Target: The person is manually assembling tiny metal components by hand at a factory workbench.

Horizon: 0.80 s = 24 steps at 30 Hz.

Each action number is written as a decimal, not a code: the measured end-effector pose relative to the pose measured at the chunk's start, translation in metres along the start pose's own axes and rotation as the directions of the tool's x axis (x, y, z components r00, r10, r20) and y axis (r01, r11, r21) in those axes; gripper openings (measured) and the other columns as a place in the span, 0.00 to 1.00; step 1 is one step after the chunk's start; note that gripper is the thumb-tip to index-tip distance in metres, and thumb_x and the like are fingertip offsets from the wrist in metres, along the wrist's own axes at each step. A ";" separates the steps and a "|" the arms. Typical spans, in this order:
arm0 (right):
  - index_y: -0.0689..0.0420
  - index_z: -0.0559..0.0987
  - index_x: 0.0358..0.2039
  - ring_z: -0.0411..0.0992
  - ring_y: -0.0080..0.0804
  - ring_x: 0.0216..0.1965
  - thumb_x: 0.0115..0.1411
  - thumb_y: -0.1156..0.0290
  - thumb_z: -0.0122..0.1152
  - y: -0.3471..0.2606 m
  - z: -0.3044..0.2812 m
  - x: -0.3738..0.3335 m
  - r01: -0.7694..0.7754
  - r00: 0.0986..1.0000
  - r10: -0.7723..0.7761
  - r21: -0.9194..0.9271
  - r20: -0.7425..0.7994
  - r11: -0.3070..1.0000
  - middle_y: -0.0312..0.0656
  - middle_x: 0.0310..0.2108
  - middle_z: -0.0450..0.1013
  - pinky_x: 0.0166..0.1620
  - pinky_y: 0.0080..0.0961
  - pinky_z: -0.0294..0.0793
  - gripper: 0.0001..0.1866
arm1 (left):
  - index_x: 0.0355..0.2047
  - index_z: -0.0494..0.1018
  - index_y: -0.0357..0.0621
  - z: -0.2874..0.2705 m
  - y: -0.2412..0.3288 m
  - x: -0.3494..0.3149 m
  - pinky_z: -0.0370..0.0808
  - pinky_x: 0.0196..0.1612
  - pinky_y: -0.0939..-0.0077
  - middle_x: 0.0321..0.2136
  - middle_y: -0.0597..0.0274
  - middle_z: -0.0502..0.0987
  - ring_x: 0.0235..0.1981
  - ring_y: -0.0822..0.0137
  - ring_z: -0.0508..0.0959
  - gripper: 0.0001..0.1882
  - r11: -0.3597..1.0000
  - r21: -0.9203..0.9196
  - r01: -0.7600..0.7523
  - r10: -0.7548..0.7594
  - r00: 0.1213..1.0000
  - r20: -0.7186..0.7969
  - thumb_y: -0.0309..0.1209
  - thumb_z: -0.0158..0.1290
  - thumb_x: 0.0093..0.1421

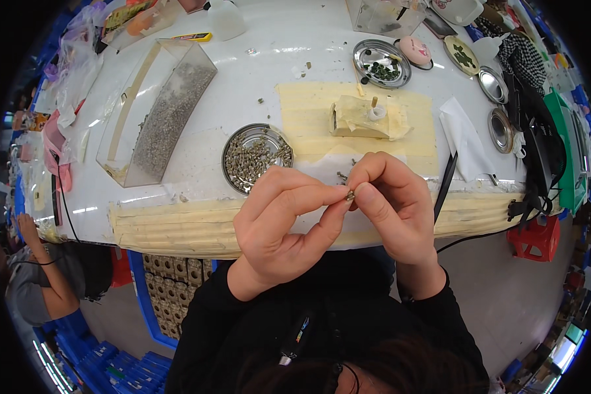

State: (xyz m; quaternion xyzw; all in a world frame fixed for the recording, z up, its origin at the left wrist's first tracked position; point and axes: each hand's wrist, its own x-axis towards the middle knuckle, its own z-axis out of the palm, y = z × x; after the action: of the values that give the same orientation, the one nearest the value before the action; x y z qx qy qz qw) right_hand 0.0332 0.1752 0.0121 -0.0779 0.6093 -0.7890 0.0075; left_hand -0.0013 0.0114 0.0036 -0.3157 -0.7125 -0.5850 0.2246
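Observation:
My left hand (284,223) and my right hand (393,209) meet fingertip to fingertip above the table's near edge. Pinched between them is a small metal part (350,196), mostly covered by the fingers, so its exact kind does not show. Both hands are closed on it. Just beyond the fingertips a few similar small metal parts (342,176) lie on a white sheet. To the left of my hands stands a round metal dish (226,172) with many small metal pieces (255,157) in it.
Ahead sits a tape-wrapped block (354,118) with an upright pin. A clear bin (128,108) of small grey parts lies left; a metal plate (357,60) of dark green pieces stands far right of centre. A black cable (445,187) runs right. Another person (52,282) sits at left.

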 end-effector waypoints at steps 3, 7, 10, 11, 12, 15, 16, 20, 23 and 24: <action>0.63 0.73 0.36 0.69 0.18 0.35 0.65 0.74 0.56 0.001 0.000 0.000 0.000 1.000 0.000 -0.003 -0.005 1.000 0.34 0.31 0.72 0.40 0.16 0.68 0.05 | 0.32 0.80 0.37 0.001 -0.001 -0.001 0.70 0.26 0.78 0.25 0.60 0.78 0.24 0.66 0.77 0.14 1.000 -0.004 0.001 -0.001 1.000 -0.012 0.15 0.64 0.43; 0.63 0.73 0.36 0.68 0.17 0.34 0.66 0.74 0.55 0.000 0.001 0.000 0.019 1.000 -0.019 -0.015 -0.005 1.000 0.34 0.31 0.71 0.40 0.16 0.67 0.05 | 0.32 0.79 0.37 0.001 -0.001 -0.001 0.70 0.26 0.78 0.24 0.60 0.78 0.24 0.66 0.77 0.14 1.000 -0.011 0.019 -0.019 1.000 -0.018 0.15 0.63 0.42; 0.63 0.73 0.36 0.68 0.17 0.34 0.66 0.74 0.54 0.001 0.000 0.000 0.020 1.000 -0.020 -0.011 -0.005 1.000 0.34 0.31 0.71 0.40 0.16 0.67 0.05 | 0.32 0.79 0.38 0.001 -0.001 -0.001 0.70 0.26 0.78 0.24 0.60 0.78 0.24 0.66 0.77 0.14 1.000 -0.010 0.023 -0.023 1.000 -0.020 0.15 0.63 0.42; 0.63 0.73 0.36 0.68 0.17 0.34 0.66 0.74 0.54 0.001 0.000 0.001 0.022 1.000 -0.022 -0.013 -0.005 1.000 0.34 0.31 0.71 0.40 0.16 0.67 0.05 | 0.32 0.79 0.38 0.001 0.000 -0.001 0.70 0.26 0.78 0.24 0.60 0.78 0.24 0.66 0.77 0.14 1.000 -0.009 0.025 -0.025 0.999 -0.021 0.15 0.63 0.42; 0.63 0.73 0.36 0.68 0.17 0.34 0.66 0.74 0.54 0.001 0.000 0.001 0.026 1.000 -0.026 -0.015 -0.003 1.000 0.34 0.31 0.71 0.40 0.16 0.67 0.05 | 0.32 0.79 0.38 0.001 0.000 -0.001 0.70 0.26 0.78 0.24 0.60 0.78 0.24 0.66 0.77 0.14 1.000 -0.010 0.023 -0.023 1.000 -0.020 0.14 0.63 0.42; 0.63 0.73 0.36 0.68 0.18 0.34 0.66 0.74 0.54 0.000 0.000 0.001 0.026 1.000 -0.026 -0.018 0.004 1.000 0.34 0.31 0.71 0.40 0.16 0.67 0.05 | 0.32 0.80 0.38 0.001 -0.001 -0.002 0.70 0.26 0.78 0.24 0.60 0.78 0.24 0.66 0.77 0.14 1.000 -0.017 0.020 -0.021 1.000 -0.018 0.14 0.63 0.43; 0.63 0.73 0.35 0.68 0.18 0.34 0.66 0.74 0.54 0.000 0.000 0.001 0.024 1.000 -0.024 -0.018 0.007 1.000 0.34 0.31 0.71 0.40 0.16 0.67 0.05 | 0.32 0.80 0.37 0.001 -0.001 -0.002 0.70 0.26 0.78 0.24 0.60 0.78 0.24 0.66 0.77 0.14 0.999 -0.025 0.022 -0.022 1.000 -0.018 0.14 0.63 0.43; 0.63 0.73 0.35 0.68 0.17 0.34 0.66 0.74 0.54 0.000 0.001 0.000 0.021 1.000 -0.021 -0.017 -0.004 1.000 0.34 0.31 0.71 0.39 0.16 0.67 0.05 | 0.33 0.80 0.37 0.001 -0.001 -0.002 0.70 0.27 0.78 0.25 0.60 0.78 0.24 0.67 0.76 0.14 0.998 -0.044 0.036 -0.037 0.999 -0.014 0.14 0.63 0.43; 0.63 0.73 0.35 0.67 0.17 0.33 0.66 0.75 0.54 0.001 0.001 0.001 0.035 0.999 -0.035 -0.024 -0.015 0.999 0.34 0.31 0.71 0.39 0.16 0.67 0.05 | 0.33 0.80 0.37 0.000 -0.001 -0.002 0.70 0.27 0.78 0.25 0.60 0.78 0.24 0.67 0.76 0.14 0.999 -0.037 0.028 -0.029 1.000 -0.011 0.14 0.63 0.43; 0.63 0.73 0.35 0.67 0.17 0.33 0.66 0.75 0.54 0.002 0.001 0.000 0.036 0.999 -0.037 -0.027 -0.020 0.999 0.34 0.31 0.71 0.39 0.16 0.67 0.05 | 0.33 0.80 0.37 0.000 -0.001 -0.002 0.70 0.27 0.78 0.25 0.60 0.78 0.24 0.67 0.76 0.14 0.999 -0.034 0.036 -0.036 0.999 -0.009 0.14 0.63 0.43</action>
State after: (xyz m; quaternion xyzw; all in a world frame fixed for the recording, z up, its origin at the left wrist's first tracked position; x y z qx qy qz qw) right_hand 0.0327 0.1739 0.0109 -0.0810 0.6185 -0.7815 -0.0140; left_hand -0.0005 0.0112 0.0011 -0.3038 -0.7071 -0.6023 0.2120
